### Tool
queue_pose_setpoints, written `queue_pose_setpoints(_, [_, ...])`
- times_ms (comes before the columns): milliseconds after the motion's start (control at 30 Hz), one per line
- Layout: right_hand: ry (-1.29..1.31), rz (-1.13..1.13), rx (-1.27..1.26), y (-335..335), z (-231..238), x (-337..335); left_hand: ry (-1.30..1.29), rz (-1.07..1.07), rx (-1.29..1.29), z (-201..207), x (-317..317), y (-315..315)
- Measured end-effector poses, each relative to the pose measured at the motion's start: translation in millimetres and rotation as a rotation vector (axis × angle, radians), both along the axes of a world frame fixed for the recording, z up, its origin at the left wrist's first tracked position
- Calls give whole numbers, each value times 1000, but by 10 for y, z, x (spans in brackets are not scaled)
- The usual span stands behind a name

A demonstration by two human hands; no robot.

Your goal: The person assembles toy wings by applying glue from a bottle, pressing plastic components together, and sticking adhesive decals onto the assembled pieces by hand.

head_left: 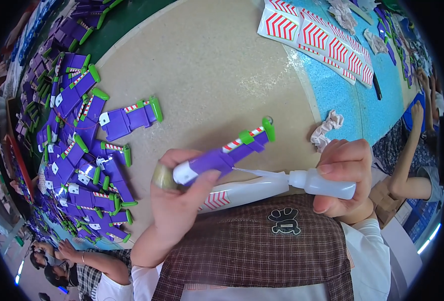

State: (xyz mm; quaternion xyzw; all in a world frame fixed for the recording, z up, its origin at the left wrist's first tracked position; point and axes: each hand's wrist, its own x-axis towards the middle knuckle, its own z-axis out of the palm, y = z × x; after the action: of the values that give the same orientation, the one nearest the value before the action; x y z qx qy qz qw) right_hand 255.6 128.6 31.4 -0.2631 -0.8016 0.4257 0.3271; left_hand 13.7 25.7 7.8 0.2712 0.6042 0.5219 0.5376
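Note:
My left hand point(178, 208) is closed around a purple plastic toy part point(214, 163), shaped like a wing, with a white end, a red-and-white striped strip and a green tip. In my right hand point(350, 165) is a white squeeze bottle point(319, 184), lying nearly level. Its thin nozzle point(259, 173) points left, and the tip reaches the lower edge of the purple part; whether they touch I cannot tell. Below both hands, a white sheet with red chevrons point(247, 191) lies along the table's near edge, partly hidden by my left hand.
Similar purple and green parts point(84, 130) are heaped on the left, and one part point(127, 119) lies apart from them. Chevron sticker sheets point(322, 37) lie at the far right. Crumpled paper point(326, 129) rests on the blue surface point(377, 110). Other people sit along both sides.

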Motion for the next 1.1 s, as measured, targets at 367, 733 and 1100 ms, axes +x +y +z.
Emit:
queue_pose_setpoints(367, [-20,14,-49,150,-61,22,1082,-302,694,-180,-169,62])
queue_pose_setpoints(733, [-347,-302,-31,376,-409,-219,-152,97,-277,-17,94,142])
queue_pose_setpoints(1100, [-83,262,-59,-16,-506,-418,-248,-30,-226,-104,298,-1])
